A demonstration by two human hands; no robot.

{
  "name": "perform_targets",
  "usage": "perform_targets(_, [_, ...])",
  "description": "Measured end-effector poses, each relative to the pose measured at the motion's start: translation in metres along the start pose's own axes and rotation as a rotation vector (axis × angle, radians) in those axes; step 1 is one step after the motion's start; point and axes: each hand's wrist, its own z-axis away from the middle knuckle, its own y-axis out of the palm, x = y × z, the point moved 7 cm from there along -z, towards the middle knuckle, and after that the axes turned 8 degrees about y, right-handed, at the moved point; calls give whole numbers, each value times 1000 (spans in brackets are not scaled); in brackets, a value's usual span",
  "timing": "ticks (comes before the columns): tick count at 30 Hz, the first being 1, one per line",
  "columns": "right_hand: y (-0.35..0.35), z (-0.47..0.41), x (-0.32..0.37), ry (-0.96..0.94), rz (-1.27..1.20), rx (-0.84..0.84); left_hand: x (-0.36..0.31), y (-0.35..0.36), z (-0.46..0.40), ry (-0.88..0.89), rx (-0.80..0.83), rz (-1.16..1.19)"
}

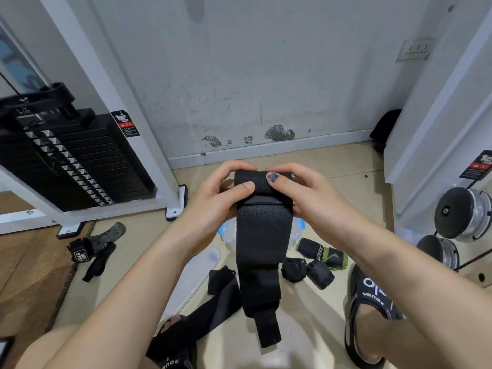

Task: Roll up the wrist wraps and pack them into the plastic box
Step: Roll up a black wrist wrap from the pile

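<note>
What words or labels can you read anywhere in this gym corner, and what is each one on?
"NINE STUDIO", partly legible: on the black lifting strap lying on the floor.
"POWER", seen upside down, with larger white letters I can't make out: on the black sandal.
"POWE", cut off at the frame edge: on the other sandal.
Red and black warning sticker on the weight stack: too small to read.
Second sticker: blurred.

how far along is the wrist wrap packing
Early to midway. Done: a few rolled wraps lie on the floor right of the plastic box, none visibly inside it. In hand: the left hand and right hand are rolling the top of a long black wrap, most of it hanging unrolled. Left: another flat wrap on the floor, then packing.
</note>
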Motion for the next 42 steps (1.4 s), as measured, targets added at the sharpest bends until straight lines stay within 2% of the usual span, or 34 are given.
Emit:
perform_targets(5, [-4,0,5,-77,14,-34,6,-3,0,-18,-50,11])
perform_targets(7, [-5,0,7,-100,12,-49,12,-5,1,-94,-131,129])
perform_targets(11, [-8,-2,8,-115,-17,-77,15,-6,4,-219,-226,556])
perform_targets(15, [-8,-3,9,-122,-29,-90,19,-8,4,-255,-202,660])
perform_targets(21, [-9,-2,9,-134,-34,-96,16,0,3,-188,-164,417])
perform_targets(25, [-12,-2,11,-144,-27,-107,12,1,4,-153,-169,474])
perform_targets(30, [-7,0,10,-156,39,-106,13,1,7,-89,-177,198])
perform_targets(36, [-5,2,9,-159,40,-101,14,-2,4,-25,-230,105])
perform_targets(42, [-4,3,8,-143,34,-106,8,-3,6,25,-179,-166])
